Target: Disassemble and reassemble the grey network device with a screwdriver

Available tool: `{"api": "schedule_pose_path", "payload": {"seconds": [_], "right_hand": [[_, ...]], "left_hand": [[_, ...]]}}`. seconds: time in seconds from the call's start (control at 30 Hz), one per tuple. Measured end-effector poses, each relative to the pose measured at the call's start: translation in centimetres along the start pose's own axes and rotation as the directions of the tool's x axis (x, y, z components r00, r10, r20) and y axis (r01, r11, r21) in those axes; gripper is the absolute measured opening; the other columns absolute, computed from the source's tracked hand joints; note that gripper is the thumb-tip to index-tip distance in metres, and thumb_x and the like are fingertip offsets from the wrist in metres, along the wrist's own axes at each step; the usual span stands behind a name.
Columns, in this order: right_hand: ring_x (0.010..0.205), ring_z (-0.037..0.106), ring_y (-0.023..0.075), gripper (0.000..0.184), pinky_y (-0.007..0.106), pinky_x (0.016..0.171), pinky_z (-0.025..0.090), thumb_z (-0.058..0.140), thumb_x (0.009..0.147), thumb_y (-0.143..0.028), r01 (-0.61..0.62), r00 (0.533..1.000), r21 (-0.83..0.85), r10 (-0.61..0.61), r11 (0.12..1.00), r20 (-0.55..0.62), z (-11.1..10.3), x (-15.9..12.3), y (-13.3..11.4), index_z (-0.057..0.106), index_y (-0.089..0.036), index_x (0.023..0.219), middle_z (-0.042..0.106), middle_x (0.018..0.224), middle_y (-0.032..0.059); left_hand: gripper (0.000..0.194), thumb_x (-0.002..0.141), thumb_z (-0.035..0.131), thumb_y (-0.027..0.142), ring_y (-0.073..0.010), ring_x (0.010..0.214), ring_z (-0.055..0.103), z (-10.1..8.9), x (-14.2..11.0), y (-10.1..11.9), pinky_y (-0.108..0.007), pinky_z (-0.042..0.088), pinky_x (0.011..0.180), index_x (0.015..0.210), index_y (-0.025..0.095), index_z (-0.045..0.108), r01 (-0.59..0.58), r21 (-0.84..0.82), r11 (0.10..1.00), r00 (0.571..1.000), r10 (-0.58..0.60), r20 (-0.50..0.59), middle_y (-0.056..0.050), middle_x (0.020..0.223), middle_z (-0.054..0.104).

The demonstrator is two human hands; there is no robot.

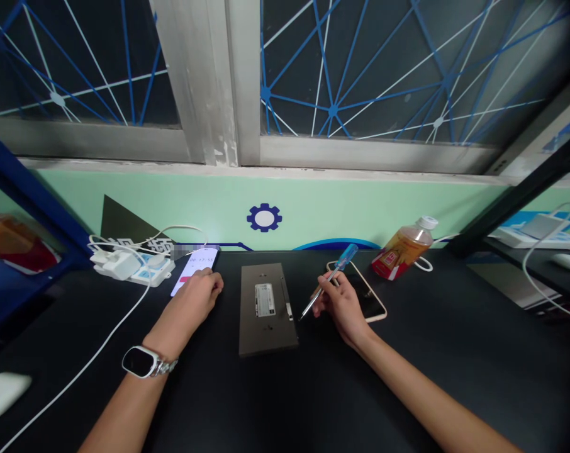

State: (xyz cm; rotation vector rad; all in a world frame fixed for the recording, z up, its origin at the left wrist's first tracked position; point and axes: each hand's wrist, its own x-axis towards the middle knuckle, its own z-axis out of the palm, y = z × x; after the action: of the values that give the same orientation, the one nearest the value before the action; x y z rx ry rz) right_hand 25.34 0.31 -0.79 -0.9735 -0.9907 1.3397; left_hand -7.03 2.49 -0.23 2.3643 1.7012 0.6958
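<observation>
A screwdriver (328, 282) with a clear blue handle and a metal shaft is held in my right hand (341, 303). Its tip points down and left, near the right edge of a flat grey-brown box-shaped device (254, 333). The device lies on the table with a white printed label (265, 300) facing up. Over the lower part of a lit phone (204, 259) on the left is my left hand (197, 302), its fingers curled with nothing visible in them. Behind my right hand lies a second phone (370, 302), dark-screened with a pale case.
A white power strip (153, 270) with cables stands at the back left. At the back right, a drink bottle (401, 250) leans to the right. A white mouse (4, 395) sits at the left of the black table (275, 409). The green wall (209, 201) bounds the back.
</observation>
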Motion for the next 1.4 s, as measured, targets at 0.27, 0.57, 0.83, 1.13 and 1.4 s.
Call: {"api": "schedule_pose_path", "payload": {"seconds": [0.27,0.57,0.83,1.13,1.4], "right_hand": [[0.029,0.042,0.0123,0.031,0.020,0.034,0.026,0.054,0.093,-0.053,0.034,0.990,-0.435,0.029,0.900,0.137,-1.0,0.2,-0.7,0.041,-0.025,0.091,0.053,0.044,-0.0093],[0.054,0.049,0.0144,0.030,0.027,0.054,0.023,0.052,0.092,-0.037,0.131,0.990,-0.990,-0.056,0.053,0.128,-1.5,0.0,-1.9,0.050,-0.021,0.067,0.058,0.058,-0.0007],[0.063,0.061,0.0215,0.026,0.030,0.055,0.024,0.050,0.094,-0.045,0.091,0.994,-0.979,-0.046,-0.184,0.101,-0.5,-0.9,-1.7,0.059,-0.022,0.085,0.065,0.072,0.0046],[0.102,0.053,0.0312,0.041,0.047,0.087,0.044,0.048,0.096,-0.052,0.467,0.873,-0.883,-0.139,-0.037,0.468,1.9,-2.7,-1.5,0.066,-0.019,0.114,0.056,0.107,0.0152],[0.107,0.062,0.0253,0.063,0.042,0.091,0.053,0.056,0.096,-0.034,0.515,0.844,-0.688,-0.162,0.511,0.511,0.9,-2.4,-1.5,0.032,-0.024,0.153,0.059,0.127,0.0133]], "left_hand": [[0.036,0.102,0.036,0.030,-0.0285,0.121,0.050,2.2,0.0,6.1,-0.047,0.045,0.101,0.133,0.018,0.051,-0.106,0.045,0.993,0.994,0.108,-0.034,-0.014,0.129,0.053],[0.036,0.104,0.032,0.028,-0.0271,0.134,0.040,4.6,-0.2,7.4,-0.047,0.041,0.111,0.136,0.020,0.046,-0.106,-0.116,0.988,0.993,0.099,-0.064,-0.012,0.139,0.046],[0.036,0.104,0.031,0.034,-0.0282,0.118,0.054,2.6,-0.1,7.6,-0.043,0.047,0.098,0.126,0.014,0.052,0.034,-0.010,0.999,0.994,-0.035,-0.104,-0.015,0.122,0.053],[0.046,0.103,0.029,0.036,-0.0237,0.072,0.062,1.3,-0.2,9.3,-0.037,0.043,0.068,0.073,0.017,0.059,0.172,0.096,0.981,0.982,-0.178,0.060,-0.010,0.081,0.061],[0.034,0.101,0.040,0.037,-0.0214,0.082,0.061,0.3,0.0,9.5,-0.034,0.045,0.073,0.094,0.016,0.066,0.080,-0.225,0.971,0.971,-0.126,-0.201,-0.008,0.090,0.062]]}}
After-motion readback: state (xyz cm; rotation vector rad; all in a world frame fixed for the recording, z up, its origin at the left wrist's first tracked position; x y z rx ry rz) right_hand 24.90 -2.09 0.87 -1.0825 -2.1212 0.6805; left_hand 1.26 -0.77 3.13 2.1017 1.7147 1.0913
